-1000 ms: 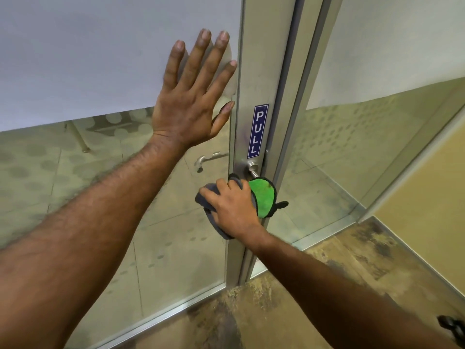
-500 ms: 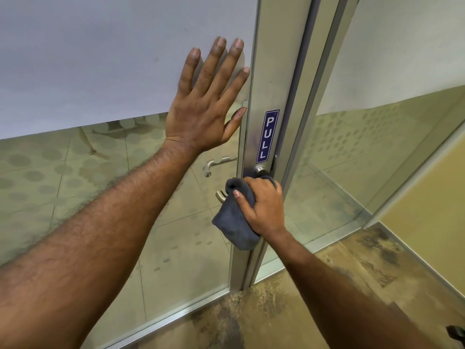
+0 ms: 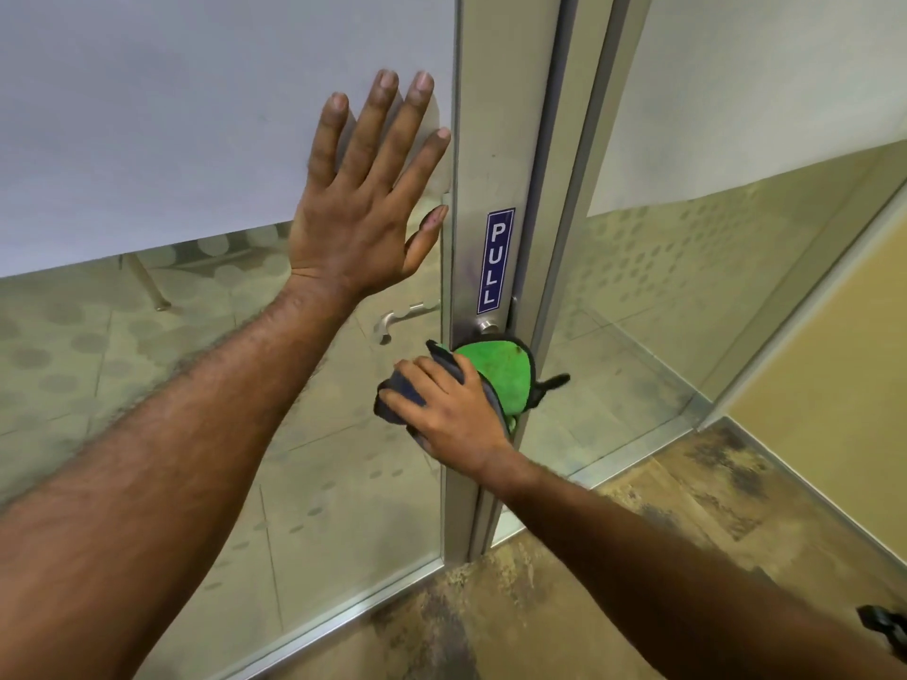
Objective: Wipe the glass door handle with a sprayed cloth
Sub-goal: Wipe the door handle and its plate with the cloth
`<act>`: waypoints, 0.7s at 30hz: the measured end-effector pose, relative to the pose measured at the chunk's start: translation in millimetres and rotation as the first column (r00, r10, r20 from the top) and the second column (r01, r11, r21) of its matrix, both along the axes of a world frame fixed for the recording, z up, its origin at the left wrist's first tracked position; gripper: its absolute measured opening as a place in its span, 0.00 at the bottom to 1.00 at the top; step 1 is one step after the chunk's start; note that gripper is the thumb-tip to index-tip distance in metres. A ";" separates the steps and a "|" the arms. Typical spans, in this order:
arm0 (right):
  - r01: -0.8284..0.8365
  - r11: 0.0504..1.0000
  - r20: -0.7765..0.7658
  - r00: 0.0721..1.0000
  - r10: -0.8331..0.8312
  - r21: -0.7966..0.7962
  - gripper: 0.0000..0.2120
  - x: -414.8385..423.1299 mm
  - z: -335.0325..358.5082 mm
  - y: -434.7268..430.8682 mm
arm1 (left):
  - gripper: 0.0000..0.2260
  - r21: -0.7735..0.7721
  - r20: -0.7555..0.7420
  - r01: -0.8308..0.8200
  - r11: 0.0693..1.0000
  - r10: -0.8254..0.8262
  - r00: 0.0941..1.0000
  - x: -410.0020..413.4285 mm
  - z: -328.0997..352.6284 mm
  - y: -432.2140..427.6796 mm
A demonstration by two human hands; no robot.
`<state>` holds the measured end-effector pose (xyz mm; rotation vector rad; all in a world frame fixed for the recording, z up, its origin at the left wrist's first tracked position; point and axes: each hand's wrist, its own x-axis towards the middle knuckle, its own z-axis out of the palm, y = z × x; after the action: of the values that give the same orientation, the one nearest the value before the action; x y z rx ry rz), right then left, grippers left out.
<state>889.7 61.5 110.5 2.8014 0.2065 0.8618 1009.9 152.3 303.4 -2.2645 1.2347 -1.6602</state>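
One cloth (image 3: 495,380), soft, limp, green and grey: bunched in right hand (image 3: 451,414), fingers curled over it, pressed on handle below knob (image 3: 488,327). Left hand (image 3: 363,213) spread flat, bracing glass door (image 3: 221,115). Best gripped wadded; handle probably rigid, slick.

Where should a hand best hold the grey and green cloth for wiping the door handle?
Grip the grey-and-green cloth from the near side, palm over its bunched grey part, as the right hand does. Its green face lies turned up beside the fingers, just below the handle's round metal base.
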 end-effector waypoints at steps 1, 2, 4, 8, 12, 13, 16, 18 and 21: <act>-0.052 0.998 0.011 0.999 0.052 -0.020 0.24 -2.2 -2.9 -11.0 | 0.29 -0.001 0.005 -0.003 1.000 0.003 1.000 0.5 -0.2 0.3; -0.084 0.996 0.036 0.996 0.084 -0.008 0.24 -3.7 -6.8 -19.5 | 0.29 -0.002 0.009 -0.005 1.000 0.005 1.000 0.8 -0.1 0.6; -0.076 0.992 0.121 0.991 0.064 0.097 0.26 -6.6 -16.9 -31.1 | 0.29 -0.005 0.023 -0.009 1.000 0.009 1.000 0.9 0.5 1.0; 0.016 0.870 0.185 0.975 -0.122 0.492 0.28 -13.6 -36.5 -37.4 | 0.29 0.000 0.038 -0.016 1.000 0.016 0.999 -0.7 -0.4 -0.4; -0.040 0.552 0.232 0.931 -0.282 0.833 0.27 -3.2 -32.0 -16.7 | 0.29 0.003 -0.011 -0.004 1.000 0.004 1.000 0.2 1.4 0.7; -0.073 0.428 0.228 0.918 -0.324 0.901 0.26 -0.3 -27.7 -10.9 | 0.29 0.000 -0.014 -0.006 1.000 0.006 1.000 -0.2 1.8 0.5; -0.271 0.017 0.255 0.881 -0.398 0.962 0.20 4.6 -13.3 1.0 | 0.29 0.009 -0.021 -0.012 1.000 0.012 1.000 -1.5 1.9 -1.0; -0.386 -0.224 0.248 0.848 -0.468 0.895 0.17 8.4 -4.6 6.5 | 0.29 0.018 -0.047 -0.012 1.000 0.013 0.999 -1.8 2.4 -0.4; -0.488 -0.615 0.107 0.828 -0.550 0.619 0.18 16.7 7.2 7.0 | 0.29 0.017 -0.069 -0.007 1.000 0.008 0.998 -3.0 3.0 0.6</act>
<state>906.4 68.5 117.7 2.5707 -2.4881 3.4116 1007.0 152.9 306.5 -2.3317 1.2477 -1.5756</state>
